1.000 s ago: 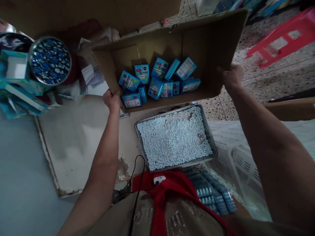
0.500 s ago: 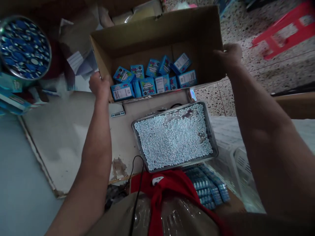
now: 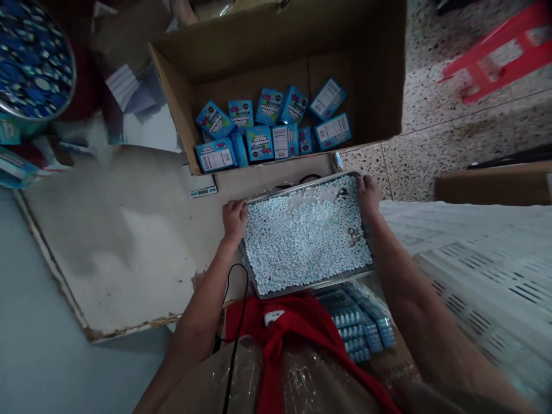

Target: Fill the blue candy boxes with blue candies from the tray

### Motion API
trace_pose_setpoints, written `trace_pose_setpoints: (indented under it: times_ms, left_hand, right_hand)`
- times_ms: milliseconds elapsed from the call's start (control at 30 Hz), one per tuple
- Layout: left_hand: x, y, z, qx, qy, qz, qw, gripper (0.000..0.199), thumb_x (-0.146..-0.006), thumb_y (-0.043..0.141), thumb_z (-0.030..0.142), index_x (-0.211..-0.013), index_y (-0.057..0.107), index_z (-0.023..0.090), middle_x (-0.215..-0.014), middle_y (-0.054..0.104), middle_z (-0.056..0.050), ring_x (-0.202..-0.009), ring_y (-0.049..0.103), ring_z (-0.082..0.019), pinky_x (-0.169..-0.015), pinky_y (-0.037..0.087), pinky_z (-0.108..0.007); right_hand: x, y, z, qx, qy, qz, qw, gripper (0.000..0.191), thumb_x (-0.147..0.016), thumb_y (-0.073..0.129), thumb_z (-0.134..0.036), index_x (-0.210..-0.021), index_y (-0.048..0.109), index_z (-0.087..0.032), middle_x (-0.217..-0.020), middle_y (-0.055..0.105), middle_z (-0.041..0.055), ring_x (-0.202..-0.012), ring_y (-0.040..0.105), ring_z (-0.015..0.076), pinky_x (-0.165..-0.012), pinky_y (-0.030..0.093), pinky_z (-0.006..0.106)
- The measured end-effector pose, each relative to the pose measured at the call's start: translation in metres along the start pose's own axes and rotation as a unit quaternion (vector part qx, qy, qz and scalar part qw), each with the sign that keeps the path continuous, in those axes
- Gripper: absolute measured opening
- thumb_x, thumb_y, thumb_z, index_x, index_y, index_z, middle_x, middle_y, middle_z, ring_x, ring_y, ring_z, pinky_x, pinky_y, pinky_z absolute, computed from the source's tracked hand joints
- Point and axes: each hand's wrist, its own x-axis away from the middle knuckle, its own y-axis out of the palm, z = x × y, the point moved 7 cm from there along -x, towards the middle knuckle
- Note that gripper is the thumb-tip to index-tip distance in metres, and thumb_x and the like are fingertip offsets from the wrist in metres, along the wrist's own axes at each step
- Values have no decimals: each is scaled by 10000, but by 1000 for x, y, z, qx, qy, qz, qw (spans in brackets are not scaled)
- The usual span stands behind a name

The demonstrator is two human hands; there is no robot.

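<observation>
A metal tray (image 3: 319, 284) filled with small pale blue and white candies (image 3: 297, 241) sits close to my body at the table's near edge. My left hand (image 3: 235, 221) grips its far left corner, fingers curled over the rim. At the far right corner my right hand (image 3: 368, 194) holds the rim in the same way. Just beyond the tray stands an open cardboard box (image 3: 241, 69), with several blue candy packets (image 3: 260, 143) lying along its near side. Neither hand touches the box.
Left of the box lies a small scale (image 3: 202, 191), partly covered. A round bowl (image 3: 72, 69) of blue-wrapped pieces stands far left. White plastic crates (image 3: 474, 270) are at right, a red plastic piece (image 3: 509, 49) on the floor, and stacked blue packs (image 3: 353, 322) below the tray.
Both hands have let go of the cardboard box and come nearer, taking hold of the tray's far corners. The box now rests just beyond the tray and appears larger in view.
</observation>
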Motion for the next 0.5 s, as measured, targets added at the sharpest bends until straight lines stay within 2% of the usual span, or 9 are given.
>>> trace_pose_setpoints:
  times_ms: [67, 133, 200, 267, 333, 400, 433, 500]
  left_hand:
    - [6, -2, -3, -19, -24, 2, 1000, 411, -1105, 487, 264, -1322, 835, 223, -1295, 793, -155, -1286, 695, -301, -1197, 483, -426]
    - [17, -5, -9, -35, -35, -10, 999, 422, -1125, 468, 308, -1216, 869, 210, -1246, 814, -160, -1239, 726, -304, -1131, 507, -408]
    - [24, -8, -16, -47, -47, -32, 997, 440, -1130, 498, 396, -1053, 888, 209, -1141, 833, -167, -1139, 762, -325, -1006, 537, -406]
    - [21, -12, -20, -67, -57, -61, 994, 458, -1114, 554, 480, -924, 873, 213, -1063, 837, -170, -1067, 778, -341, -900, 534, -401]
    - [7, -18, -18, -88, -52, -74, 992, 377, -1083, 630, 476, -953, 859, 205, -1108, 838, -170, -1102, 777, -344, -891, 527, -392]
    - [-13, -24, -8, -97, -34, -64, 993, 267, -1038, 714, 411, -1127, 830, 188, -1216, 825, -170, -1184, 762, -343, -946, 534, -388]
    - [-22, -26, -1, -97, -27, -57, 993, 288, -1008, 754, 378, -1216, 798, 185, -1257, 814, -168, -1213, 753, -346, -971, 540, -391]
    - [-35, -24, 10, -91, -25, -52, 994, 439, -935, 835, 345, -1333, 725, 197, -1316, 782, -165, -1228, 746, -361, -986, 558, -405]
  right_hand:
    - [9, 5, 14, -35, 59, 2, 998, 351, -1115, 320, -368, -912, 577, -242, -911, 694, 131, -896, 617, 278, -777, 455, 363]
    - [26, 8, 23, -62, 89, -8, 994, 345, -1101, 383, -406, -824, 519, -253, -843, 667, 92, -868, 605, 254, -763, 454, 338]
    - [42, 9, 26, -62, 86, -30, 994, 348, -1086, 429, -408, -803, 550, -246, -825, 670, 100, -867, 614, 267, -774, 474, 352]
    - [50, 2, 21, -36, 82, -22, 996, 322, -1071, 478, -389, -872, 661, -213, -934, 720, 158, -970, 650, 316, -859, 511, 403]
    - [50, -12, 0, 11, 51, 27, 998, 323, -1074, 512, -367, -1107, 758, -161, -1193, 740, 232, -1176, 651, 375, -1007, 517, 475]
    - [45, -15, -41, 53, -27, 34, 998, 397, -1100, 508, -338, -1367, 729, -146, -1390, 704, 240, -1301, 629, 383, -1100, 501, 489]
    - [42, -10, -66, 68, -78, 2, 995, 411, -1113, 500, -321, -1430, 709, -162, -1423, 705, 219, -1308, 639, 369, -1101, 509, 468]
    - [37, 10, -113, 83, -164, -94, 978, 386, -1123, 480, -260, -1409, 731, -200, -1394, 740, 176, -1273, 672, 344, -1042, 533, 421]
